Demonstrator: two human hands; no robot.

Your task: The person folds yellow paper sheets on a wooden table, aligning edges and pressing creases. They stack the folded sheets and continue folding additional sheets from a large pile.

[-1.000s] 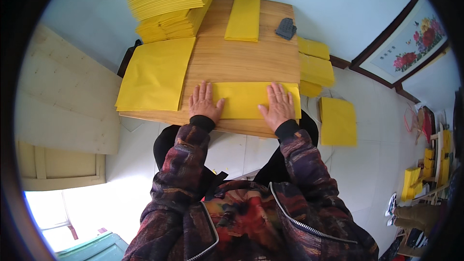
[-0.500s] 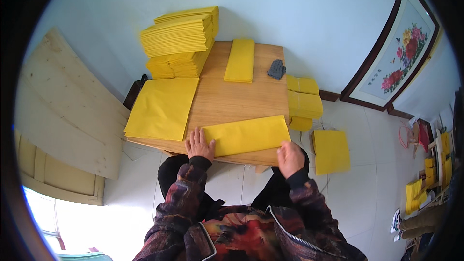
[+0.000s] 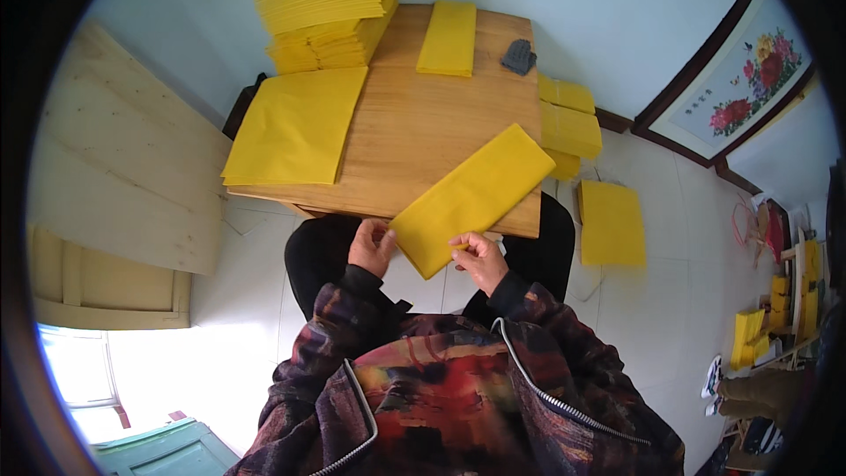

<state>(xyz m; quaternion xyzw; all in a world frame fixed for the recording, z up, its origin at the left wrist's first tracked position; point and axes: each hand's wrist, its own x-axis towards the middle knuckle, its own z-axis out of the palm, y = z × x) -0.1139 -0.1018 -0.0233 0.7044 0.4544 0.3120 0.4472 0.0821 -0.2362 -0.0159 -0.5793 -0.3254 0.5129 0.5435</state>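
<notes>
A folded yellow paper strip [image 3: 476,194] lies at a slant on the wooden table [image 3: 423,137], and its near end juts over the front edge. My left hand [image 3: 373,249] is closed with its fingertips at the strip's left corner. On the strip's lower right edge, my right hand [image 3: 481,262] pinches the paper between thumb and fingers. A flat pile of yellow sheets [image 3: 291,128] rests at the table's left. Farther back lies another folded yellow strip [image 3: 448,38].
A tall stack of folded yellow paper [image 3: 326,0] stands at the back left. A grey knitted item [image 3: 518,56] sits at the back right. Bundled yellow paper [image 3: 571,128] and a yellow pile [image 3: 612,225] are right of the table. A wooden board [image 3: 123,150] leans at left.
The folded strip has turned, its right end swinging away and its left end coming over the table edge. My right hand has moved left along it; my left hand has curled its fingers.
</notes>
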